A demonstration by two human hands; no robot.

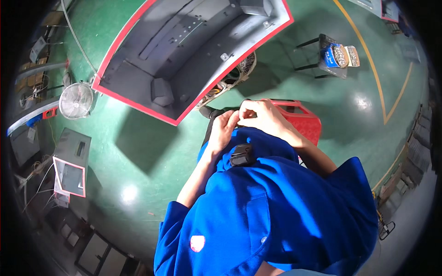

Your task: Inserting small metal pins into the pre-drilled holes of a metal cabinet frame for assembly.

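Observation:
My left hand (222, 130) and my right hand (263, 117) meet in front of my blue jacket (276, 198), above my lap. Their fingertips are pinched together and touch or nearly touch each other. Whatever sits between them, if anything, is too small or hidden to make out. Just past my hands, a large grey metal cabinet shell (184, 60) with a red rim lies with its open side up. Beside my right forearm is a red plastic stool (304, 123), partly covered by my arm and jacket. A small black device (241, 155) rests on my jacket front.
Under the cabinet's near side shows a container (247, 66) of small parts. At the right, a black stool (332, 70) bears open bags of metal pieces (340, 55). A round fan (76, 100) and a smaller grey cabinet (72, 161) stand on the green floor at left.

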